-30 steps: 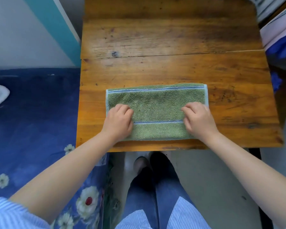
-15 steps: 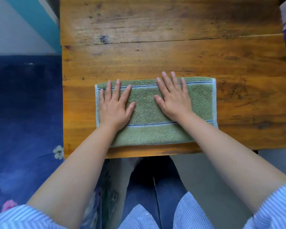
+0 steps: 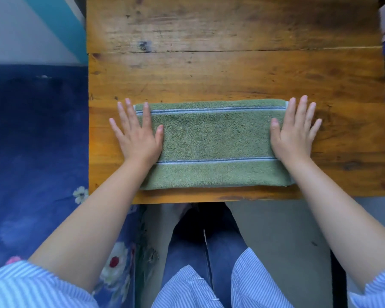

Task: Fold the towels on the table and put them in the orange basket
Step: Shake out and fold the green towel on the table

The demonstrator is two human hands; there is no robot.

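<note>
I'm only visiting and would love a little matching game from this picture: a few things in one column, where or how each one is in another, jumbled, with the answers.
Things:
1. green towel
2. left hand
3. right hand
4. wooden table

States:
A. flat on the towel's right end
B. folded, lying near the table's front edge
C. bearing the towel
D. flat on the towel's left end

Pairs: 1-B, 2-D, 3-A, 4-C

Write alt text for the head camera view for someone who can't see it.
Two open hands, left hand and right hand, press flat on the ends of a folded green towel lying near the front edge of a wooden table. A blue floral cloth lies to the left.
</note>
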